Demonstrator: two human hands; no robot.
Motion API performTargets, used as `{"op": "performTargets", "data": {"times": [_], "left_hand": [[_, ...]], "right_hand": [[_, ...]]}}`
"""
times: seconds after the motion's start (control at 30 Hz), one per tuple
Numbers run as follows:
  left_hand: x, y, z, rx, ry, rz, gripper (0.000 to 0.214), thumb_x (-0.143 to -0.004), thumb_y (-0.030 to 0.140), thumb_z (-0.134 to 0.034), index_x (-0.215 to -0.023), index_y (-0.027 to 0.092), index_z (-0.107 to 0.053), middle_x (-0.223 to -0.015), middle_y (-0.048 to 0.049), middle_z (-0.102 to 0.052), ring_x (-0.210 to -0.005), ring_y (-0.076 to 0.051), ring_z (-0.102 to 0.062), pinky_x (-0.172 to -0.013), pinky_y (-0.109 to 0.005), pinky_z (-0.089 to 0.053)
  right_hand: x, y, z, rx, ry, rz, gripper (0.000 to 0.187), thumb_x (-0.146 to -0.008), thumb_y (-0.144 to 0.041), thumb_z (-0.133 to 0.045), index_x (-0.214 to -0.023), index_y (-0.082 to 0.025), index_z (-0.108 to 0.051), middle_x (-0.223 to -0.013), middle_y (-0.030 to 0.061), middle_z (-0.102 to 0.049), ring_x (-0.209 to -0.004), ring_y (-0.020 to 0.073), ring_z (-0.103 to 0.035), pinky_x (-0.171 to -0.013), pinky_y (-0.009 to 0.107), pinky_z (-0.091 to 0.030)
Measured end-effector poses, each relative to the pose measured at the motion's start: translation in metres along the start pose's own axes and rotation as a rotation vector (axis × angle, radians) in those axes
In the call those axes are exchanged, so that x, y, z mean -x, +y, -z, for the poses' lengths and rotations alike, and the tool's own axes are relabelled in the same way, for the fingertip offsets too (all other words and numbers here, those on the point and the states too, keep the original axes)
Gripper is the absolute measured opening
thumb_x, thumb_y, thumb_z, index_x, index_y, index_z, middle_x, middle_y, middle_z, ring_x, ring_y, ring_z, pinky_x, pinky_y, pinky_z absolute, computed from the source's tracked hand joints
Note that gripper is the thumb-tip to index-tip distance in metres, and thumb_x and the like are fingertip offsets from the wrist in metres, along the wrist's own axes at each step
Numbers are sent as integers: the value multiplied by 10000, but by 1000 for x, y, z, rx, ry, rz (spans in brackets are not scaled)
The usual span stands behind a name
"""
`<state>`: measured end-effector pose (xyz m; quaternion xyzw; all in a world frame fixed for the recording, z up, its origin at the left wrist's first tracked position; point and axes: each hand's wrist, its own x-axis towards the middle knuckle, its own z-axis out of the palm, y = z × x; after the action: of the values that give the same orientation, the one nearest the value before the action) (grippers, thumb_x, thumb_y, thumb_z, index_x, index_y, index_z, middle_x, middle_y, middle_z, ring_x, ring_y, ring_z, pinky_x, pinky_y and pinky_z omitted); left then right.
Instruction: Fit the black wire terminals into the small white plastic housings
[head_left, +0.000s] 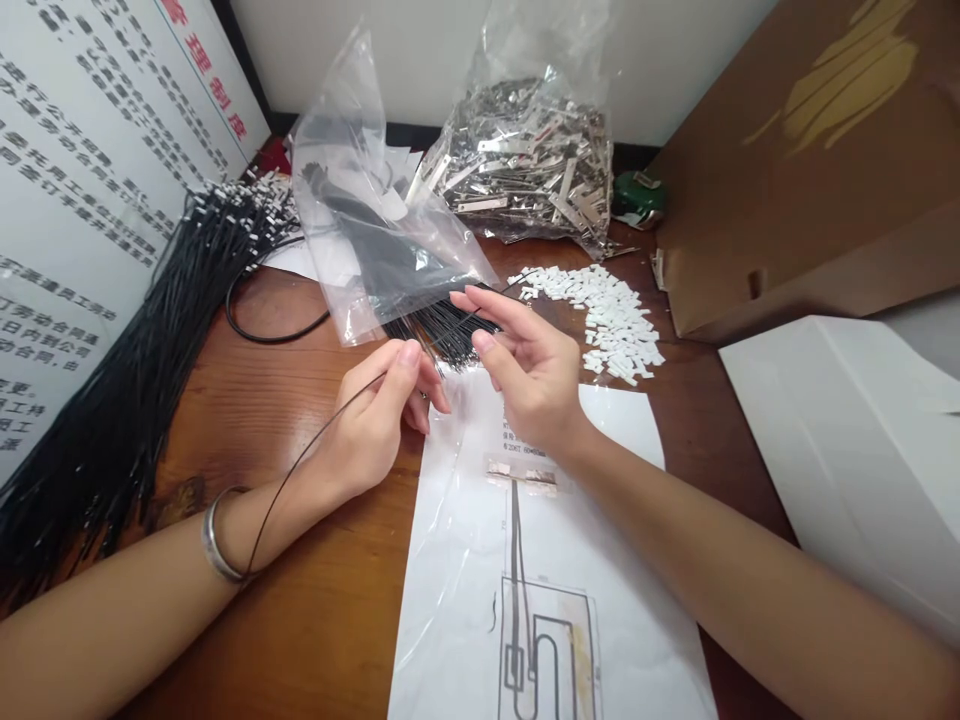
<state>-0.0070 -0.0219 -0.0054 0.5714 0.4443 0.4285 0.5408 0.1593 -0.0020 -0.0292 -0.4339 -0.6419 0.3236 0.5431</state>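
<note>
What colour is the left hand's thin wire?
Black: the thin flexible wire in the left hand, head view.

Only one view: camera on head of person, looking forward and down to tabletop (300, 610). Distance close; left hand (375, 420), right hand (538, 378) near middle, wall (427, 55) at top.

I see a reddish-brown wooden counter (337, 600), its grain showing, reaching back to a plain pale wall (426, 60) with a dark strip (409, 136) along its foot. On my left stands a white panel (45, 215) printed in black and red, with a dark border (246, 60) at its far edge. The light looks even to me.
</note>
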Motion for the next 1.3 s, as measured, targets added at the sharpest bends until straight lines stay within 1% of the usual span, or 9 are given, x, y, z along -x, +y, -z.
{"op": "performTargets", "data": {"times": [0.2, 0.43, 0.6, 0.7, 0.8, 0.97, 1.0, 1.17, 1.3], "left_hand": [[-5, 6, 1, 117, 164, -52, 469, -944, 419, -482, -530, 201, -452, -420, 11, -529, -394, -102, -479, -463, -252, -411], [-43, 39, 36, 562, 814, -35, 446, -987, 307, -354, -552, 214, -337, -363, 67, -354, -339, -71, -345, -409, -223, -314], [-54, 53, 67, 634, 872, 77, 423, -1039, 330, -184, -660, 224, -338, -607, 68, -599, -422, -60, -409, -476, -248, -359], [-59, 46, 83, 645, 932, 137, 412, -1036, 336, -138, -681, 221, -313, -682, 73, -639, -498, -56, -480, -520, -232, -386], [-67, 35, 97, 569, 948, 107, 516, -995, 496, 21, -727, 214, -318, -771, 62, -658, -595, -49, -531, -560, -201, -411], [-71, 28, 91, 565, 964, 118, 561, -993, 535, -13, -784, 204, -415, -699, 51, -616, -540, -58, -491, -511, -207, -375], [-68, 28, 84, 573, 1058, 137, 561, -989, 547, -33, -731, 204, -395, -593, 51, -556, -459, -63, -405, -462, -211, -323], [-43, 27, 34, 583, 733, 93, 508, -996, 519, -205, -644, 204, -392, -447, 39, -423, -378, -83, -346, -421, -238, -259], [-20, 21, 5, 407, 429, 54, 461, -928, 578, -407, -644, 215, -404, -465, 44, -411, -374, -87, -342, -416, -258, -269]], "right_hand": [[0, 0, -2, -16, -33, -9, 489, -918, -332, -547, -1392, -281, -437, -1035, 61, -730, -424, 94, -406, -386, 292, -334], [1, 2, -4, 33, -26, 15, 575, -930, -360, -534, -1441, -327, -270, -914, 31, -687, -475, 128, -473, -430, 313, -360], [2, 1, -4, 62, -40, 40, 577, -926, -370, -536, -1432, -326, -263, -910, 30, -675, -531, 143, -527, -474, 323, -402], [3, 0, -4, 64, -55, 32, 566, -924, -353, -534, -1424, -323, -271, -888, 20, -668, -511, 136, -510, -471, 320, -398], [2, -1, -4, 52, -59, 22, 571, -909, -319, -543, -1417, -313, -281, -854, 9, -661, -506, 135, -507, -465, 316, -392], [0, -3, -5, 50, -27, 10, 442, -880, -260, -550, -1305, -264, -432, -716, -22, -614, -489, 128, -475, -451, 298, -368], [0, -4, -4, 60, -21, 11, 379, -873, -248, -554, -1245, -250, -483, -671, -35, -590, -473, 121, -449, -447, 291, -359], [0, -4, -5, 172, 21, 80, 108, -844, -207, -564, -940, -210, -615, -516, -77, -450, -429, 93, -368, -454, 266, -327], [1, -3, -6, 377, 1, 104, 75, -810, -188, -576, -779, -199, -644, -476, -70, -422, -429, 89, -387, -487, 262, -324]]}}
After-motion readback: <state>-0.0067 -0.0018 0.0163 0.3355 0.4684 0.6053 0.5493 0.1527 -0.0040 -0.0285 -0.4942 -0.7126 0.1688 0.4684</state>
